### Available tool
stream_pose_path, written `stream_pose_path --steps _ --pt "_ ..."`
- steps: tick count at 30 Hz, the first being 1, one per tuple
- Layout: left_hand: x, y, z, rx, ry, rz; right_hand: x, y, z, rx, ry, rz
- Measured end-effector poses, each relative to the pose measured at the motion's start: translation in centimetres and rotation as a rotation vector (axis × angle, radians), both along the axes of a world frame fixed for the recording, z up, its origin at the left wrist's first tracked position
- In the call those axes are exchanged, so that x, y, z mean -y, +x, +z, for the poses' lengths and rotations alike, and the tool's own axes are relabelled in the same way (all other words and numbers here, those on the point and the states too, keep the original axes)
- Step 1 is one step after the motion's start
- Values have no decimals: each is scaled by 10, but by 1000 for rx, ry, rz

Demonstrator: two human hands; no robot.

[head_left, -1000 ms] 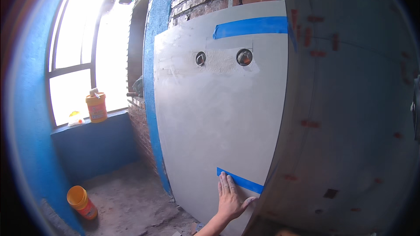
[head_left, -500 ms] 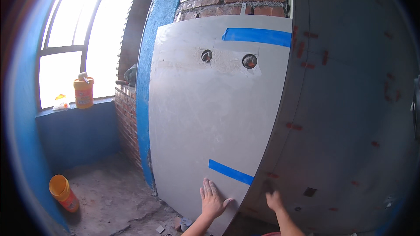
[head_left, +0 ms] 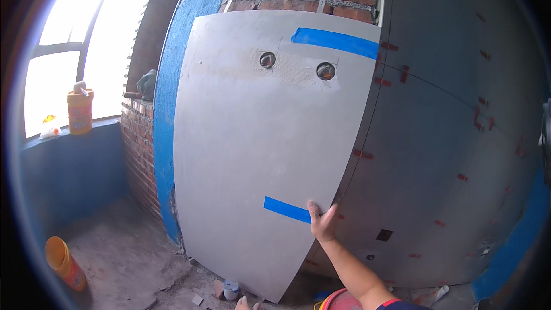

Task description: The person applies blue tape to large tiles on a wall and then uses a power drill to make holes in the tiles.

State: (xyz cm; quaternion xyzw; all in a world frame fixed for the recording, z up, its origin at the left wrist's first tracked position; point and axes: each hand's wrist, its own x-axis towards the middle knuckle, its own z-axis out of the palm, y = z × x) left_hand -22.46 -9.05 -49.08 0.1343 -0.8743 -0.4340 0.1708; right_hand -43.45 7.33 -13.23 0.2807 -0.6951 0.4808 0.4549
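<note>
A tall, light-grey wall tile (head_left: 252, 132) stands against the brickwork, with two round holes near its top. A strip of blue tape (head_left: 338, 43) lies by its upper right edge, and another blue tape strip (head_left: 286, 209) sits lower down. My right hand (head_left: 325, 225) is at the tile's right edge, beside the lower strip's end. Its thumb rests on the front while the other fingers go round the edge, partly hidden. Only some fingertips of my left hand (head_left: 247, 304) show at the lower rim, apart from each other, close to the tile's bottom.
Darker tiled wall (head_left: 425, 155) with red clips along its joints adjoins on the right. A red bucket (head_left: 340, 301) stands below my right forearm. A small cup (head_left: 231, 290) is on the floor near the tile's foot. Yellow buckets stand on the floor (head_left: 66, 264) and window sill (head_left: 80, 112).
My left hand has left the tile's face and dropped to the lower rim. My right hand has moved up and left onto the tile's edge. The view has shifted right.
</note>
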Motion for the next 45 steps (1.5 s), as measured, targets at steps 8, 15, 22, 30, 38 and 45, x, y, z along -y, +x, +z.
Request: stream_pose_path --steps 8,15,22,30,38,45 --pt "8 20 -48 -5 -11 -19 7 13 14 -146 8 -55" --pt "10 -3 -151 319 142 -168 9 11 7 -120 -13 -76" --pt "9 12 -133 342 336 -246 4 5 0 -91 -27 -127" --pt "17 16 -106 395 220 -319 -1 6 -4 -95 -36 -139" --pt "34 9 -81 514 -51 -509 6 -2 -8 134 -15 -260" --pt "4 21 -36 189 61 -217 -19 -35 -9 127 -28 -140"
